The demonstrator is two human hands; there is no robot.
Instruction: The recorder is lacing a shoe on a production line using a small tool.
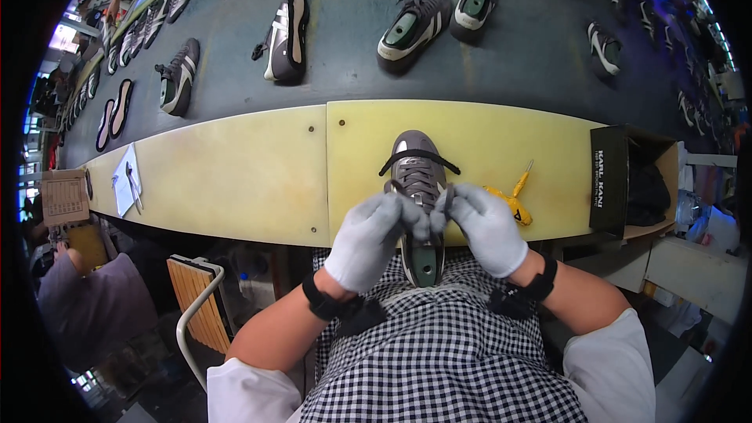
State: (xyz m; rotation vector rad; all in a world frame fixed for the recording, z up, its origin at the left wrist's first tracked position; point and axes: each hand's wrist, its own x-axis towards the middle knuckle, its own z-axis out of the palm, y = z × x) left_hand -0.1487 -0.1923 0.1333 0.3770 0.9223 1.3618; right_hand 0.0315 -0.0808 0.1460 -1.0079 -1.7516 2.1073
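A grey sneaker (pixel 415 142) lies on the yellow bench, toe pointing away from me, with a green piece (pixel 424 265) inside its heel opening. Its grey laces run criss-cross up the tongue. My left hand (pixel 364 236), in a white glove, is closed on a lace (pixel 398 186) at the shoe's left side. On the other side my gloved right hand (pixel 492 233) pinches a lace (pixel 449 197). The fingertips of both hands meet close over the upper part of the lacing. Across the toe end of the laces rests a curved black strip (pixel 448 162).
A yellow-wrapped pointed tool (pixel 517 196) lies right of the shoe, beside an open black box (pixel 609 180). Scissors on white paper (pixel 128 180) sit far left. Beyond the bench, several sneakers (pixel 414 27) stand on a dark belt (pixel 345 47). Another person (pixel 98 298) works at left.
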